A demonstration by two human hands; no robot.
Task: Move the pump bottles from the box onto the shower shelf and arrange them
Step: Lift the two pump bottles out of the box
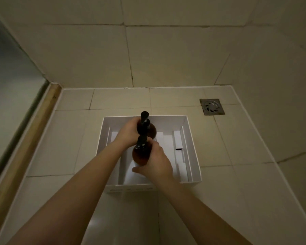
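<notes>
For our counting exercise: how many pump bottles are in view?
2. The farther bottle is in the left hand, the nearer bottle in the right hand, both over the white box. Hands may hide more.

Dim, yellowish, soft-focus wide-angle view with bowed edges and a faint sheen on the floor tiles [102, 225].

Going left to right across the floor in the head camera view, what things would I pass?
wooden strip → white box → floor drain
</notes>
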